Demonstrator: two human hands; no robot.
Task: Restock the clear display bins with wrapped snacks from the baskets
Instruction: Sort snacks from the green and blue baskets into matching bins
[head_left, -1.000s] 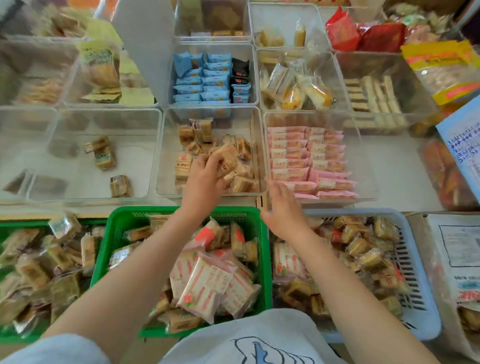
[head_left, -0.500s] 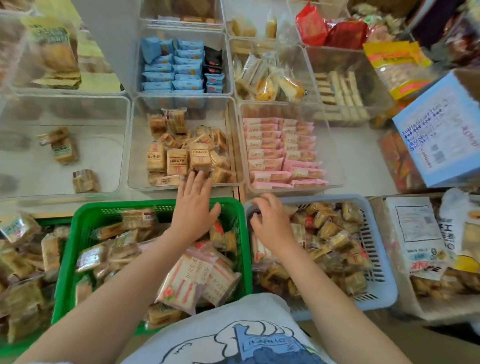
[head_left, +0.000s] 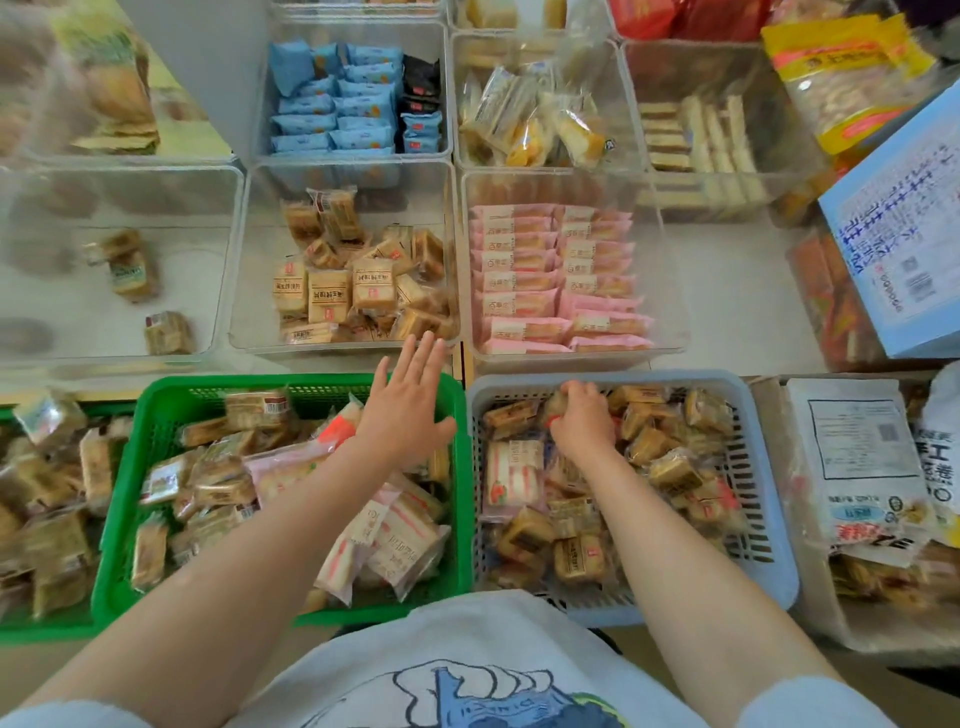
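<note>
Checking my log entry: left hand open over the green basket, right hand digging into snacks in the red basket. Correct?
Not quite: the head view shows the right hand in a grey-blue basket, not a red one. The left hand is open over the green basket.

Both forearms reach forward, bare to the short sleeves. The left hand (head_left: 408, 410) is flat, palm down, fingers (head_left: 422, 358) straight and spread. The right hand (head_left: 582, 415) is knuckles up, its fingers curled under, tips hidden.
</note>
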